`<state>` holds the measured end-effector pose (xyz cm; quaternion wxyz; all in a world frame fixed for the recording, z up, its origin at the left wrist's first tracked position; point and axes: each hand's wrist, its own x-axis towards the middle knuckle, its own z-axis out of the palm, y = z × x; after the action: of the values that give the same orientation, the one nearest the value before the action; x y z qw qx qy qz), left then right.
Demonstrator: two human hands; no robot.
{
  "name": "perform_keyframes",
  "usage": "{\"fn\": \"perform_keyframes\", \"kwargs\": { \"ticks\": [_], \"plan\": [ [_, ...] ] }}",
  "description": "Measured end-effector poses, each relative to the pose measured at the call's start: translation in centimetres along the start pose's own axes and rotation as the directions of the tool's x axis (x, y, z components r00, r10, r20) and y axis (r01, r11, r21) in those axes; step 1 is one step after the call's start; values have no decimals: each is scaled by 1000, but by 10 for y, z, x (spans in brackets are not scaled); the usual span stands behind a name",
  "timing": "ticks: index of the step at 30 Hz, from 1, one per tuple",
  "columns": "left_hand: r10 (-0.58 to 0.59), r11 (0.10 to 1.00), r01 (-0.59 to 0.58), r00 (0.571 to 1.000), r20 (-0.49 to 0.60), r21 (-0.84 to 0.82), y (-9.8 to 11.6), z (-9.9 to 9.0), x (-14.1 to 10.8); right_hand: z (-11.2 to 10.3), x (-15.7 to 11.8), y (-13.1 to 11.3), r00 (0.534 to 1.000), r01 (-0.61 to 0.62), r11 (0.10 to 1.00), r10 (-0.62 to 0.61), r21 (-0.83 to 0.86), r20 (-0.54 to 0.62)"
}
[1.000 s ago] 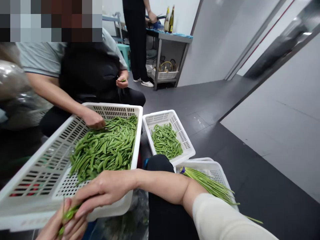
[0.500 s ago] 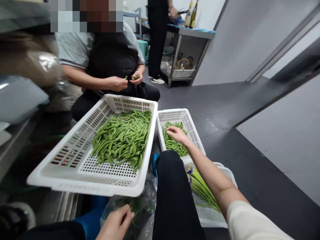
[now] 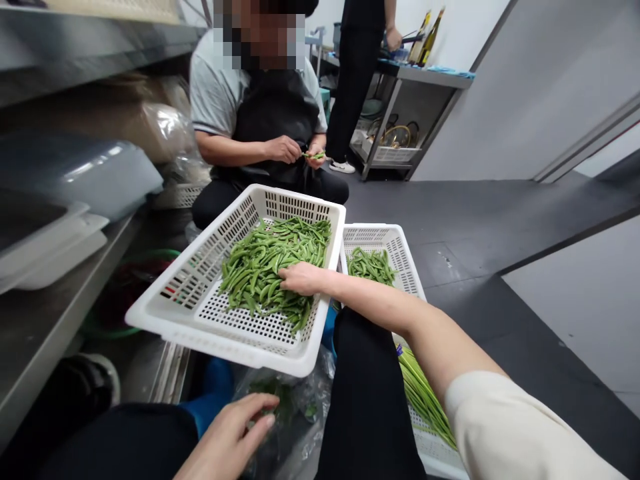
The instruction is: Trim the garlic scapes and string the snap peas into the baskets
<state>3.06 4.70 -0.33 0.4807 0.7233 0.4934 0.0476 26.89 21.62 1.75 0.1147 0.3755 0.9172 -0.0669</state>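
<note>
A large white perforated basket (image 3: 165, 327) holds a heap of green pea pods (image 3: 260, 267). My right hand (image 3: 303, 278) reaches into its right side, fingers bent down and closed on pods at the heap's surface; the fingertips are partly hidden. My left hand (image 3: 235, 427) is low at the front, holding nothing, its thumb and fingers apart. Just beyond it lies a clear plastic bag (image 3: 305, 440) with green scraps inside. A smaller white basket (image 3: 407, 257) to the right holds more pea pods (image 3: 371, 265), partly covered by my right forearm.
Across from me, a seated co-worker (image 3: 280, 100) handles a pod with both hands. Another person (image 3: 357, 73) stands by a metal table (image 3: 435, 73). A third basket (image 3: 440, 460) with long green stalks (image 3: 425, 393) is beside my right leg. Shelves (image 3: 115, 53) line the left.
My right hand has moved left from above the smaller basket onto the heap in the large basket. My left hand's fingers have spread apart. The view has swung left.
</note>
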Motion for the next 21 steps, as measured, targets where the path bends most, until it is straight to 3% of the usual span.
{"fn": "perform_keyframes", "kwargs": {
  "ticks": [2, 3, 4, 5, 7, 9, 11, 13, 16, 19, 21],
  "plan": [
    [12, 997, -19, 996, -93, -74, 13, -14, -3, -5, -2, 2, 993, -51, 969, 74, 243, -87],
    [0, 995, -15, 989, -149, -101, 20, -20, -1, -7, -3, 1, 981, -79, 902, 146, 424, -128],
    [-16, 993, -10, 976, -215, -119, 26, -26, 2, -9, -4, -1, 965, -92, 780, 224, 619, -139],
    [-31, 991, -8, 956, -290, -131, 32, -32, 7, -11, -4, -6, 951, -81, 601, 286, 795, -119],
    [-40, 991, -21, 894, -446, -130, 43, -40, 18, -13, -4, -19, 943, -4, 170, 329, 986, -53],
    [-22, 993, -45, 833, -553, -107, 53, -45, 29, -12, -4, -36, 952, 99, -156, 302, 983, -48],
    [4, 994, -66, 810, -586, -84, 61, -47, 37, -10, -5, -50, 955, 170, -318, 286, 933, -76],
    [27, 994, -87, 803, -596, -72, 67, -48, 41, -7, -7, -59, 956, 198, -374, 279, 906, -94],
    [15, 987, -113, 774, -633, -115, 71, -52, 45, -7, -14, -63, 959, 216, -308, 245, 926, -142],
    [-67, 958, -123, 786, -615, -261, 71, -58, 49, -10, -22, -61, 949, 248, -96, 223, 964, -222],
    [-111, 923, -129, 812, -573, -363, 71, -61, 52, -14, -26, -60, 931, 265, 101, 230, 959, -282]
  ]
}}
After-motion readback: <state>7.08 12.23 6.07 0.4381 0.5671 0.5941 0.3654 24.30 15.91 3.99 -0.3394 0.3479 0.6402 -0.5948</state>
